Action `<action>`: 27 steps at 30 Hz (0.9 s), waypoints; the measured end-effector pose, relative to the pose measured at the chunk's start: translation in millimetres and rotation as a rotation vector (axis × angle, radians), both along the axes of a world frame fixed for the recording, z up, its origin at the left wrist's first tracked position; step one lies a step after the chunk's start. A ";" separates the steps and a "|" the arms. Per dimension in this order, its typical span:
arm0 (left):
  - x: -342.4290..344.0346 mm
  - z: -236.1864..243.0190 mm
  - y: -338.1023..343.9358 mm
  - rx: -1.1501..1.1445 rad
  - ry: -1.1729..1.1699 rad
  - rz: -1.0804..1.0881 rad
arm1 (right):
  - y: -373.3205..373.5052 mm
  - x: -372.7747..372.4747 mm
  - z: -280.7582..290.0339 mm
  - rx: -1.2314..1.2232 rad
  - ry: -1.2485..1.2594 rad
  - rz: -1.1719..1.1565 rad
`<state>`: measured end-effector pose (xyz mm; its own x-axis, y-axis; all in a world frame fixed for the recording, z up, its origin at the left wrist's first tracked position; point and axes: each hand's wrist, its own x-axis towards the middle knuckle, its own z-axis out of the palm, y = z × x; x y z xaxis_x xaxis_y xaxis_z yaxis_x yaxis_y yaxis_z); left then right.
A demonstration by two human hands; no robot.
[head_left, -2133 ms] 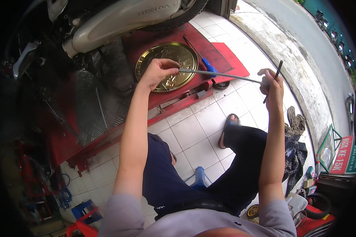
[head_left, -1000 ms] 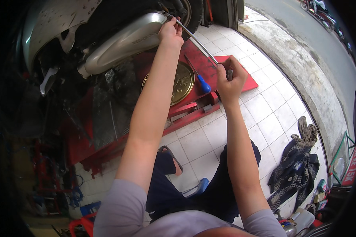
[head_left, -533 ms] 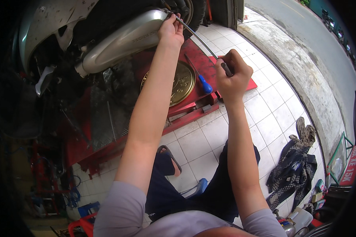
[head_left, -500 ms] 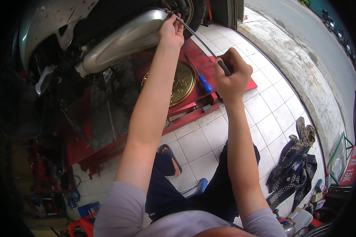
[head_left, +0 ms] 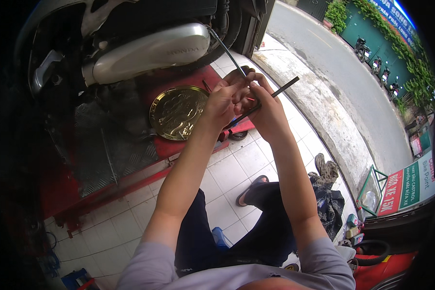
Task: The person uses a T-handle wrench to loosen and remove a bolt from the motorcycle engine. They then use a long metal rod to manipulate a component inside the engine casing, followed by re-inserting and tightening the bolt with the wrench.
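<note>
Left hand (head_left: 221, 102), drawn back from the silver exhaust (head_left: 152, 52) to beside the right hand (head_left: 271, 116); its grip indistinct. T-handle wrench (head_left: 226, 50): crossbar (head_left: 286, 87) clasped in right hand, shaft (head_left: 233, 59) extending toward exhaust's rear end.

The wrench (head_left: 226, 50) is T-shaped, with a long, thin, straight shaft (head_left: 232, 59) of bare grey metal and a darker crossbar (head_left: 286, 86). The shaft slants away, ahead and to the left of the right hand (head_left: 271, 113), its near part running in among the fingers. Its far tip lies well beyond both hands, too small to make out. The crossbar runs aslant through the right hand's grip: one end sticks out ahead and to the right of that hand, the other comes out nearer the body, just right of the left hand (head_left: 221, 102). Fingers hide where bar and shaft meet.
</note>
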<state>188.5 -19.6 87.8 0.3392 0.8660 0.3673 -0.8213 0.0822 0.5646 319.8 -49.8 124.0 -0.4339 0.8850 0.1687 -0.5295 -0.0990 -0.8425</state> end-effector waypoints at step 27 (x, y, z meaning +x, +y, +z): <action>29.2 5.7 34.9 -0.241 0.109 0.234 | -8.3 31.3 -10.7 0.420 -0.671 -0.321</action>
<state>217.6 15.3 93.5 0.1467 0.9825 0.1151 -0.7698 0.0403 0.6370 351.1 -58.1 113.3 -0.2981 0.9035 0.3078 0.1455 0.3617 -0.9209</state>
